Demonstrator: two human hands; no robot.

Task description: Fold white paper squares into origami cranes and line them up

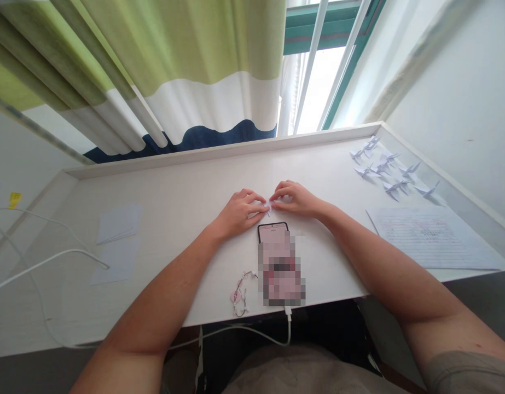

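Just beyond the phone, my two hands meet over a small piece of folded white paper (268, 207). My left hand (244, 208) pinches its left side between thumb and fingers. From the other side, my right hand (292, 198) grips it with fingertips and thumb. Most of the paper is hidden by the fingers, so its exact shape cannot be made out. A phone (272, 234) lies below the hands with its screen lit and partly blurred out. At the far right of the desk stand several folded paper cranes (389, 164).
White paper sheets (119, 221) lie on the left of the white desk (186, 191). A lined, written-on pad (433, 241) rests at the right. The phone's white charging cable (289, 323) hangs over the front edge. A beaded strap (237, 295) lies beside the phone.
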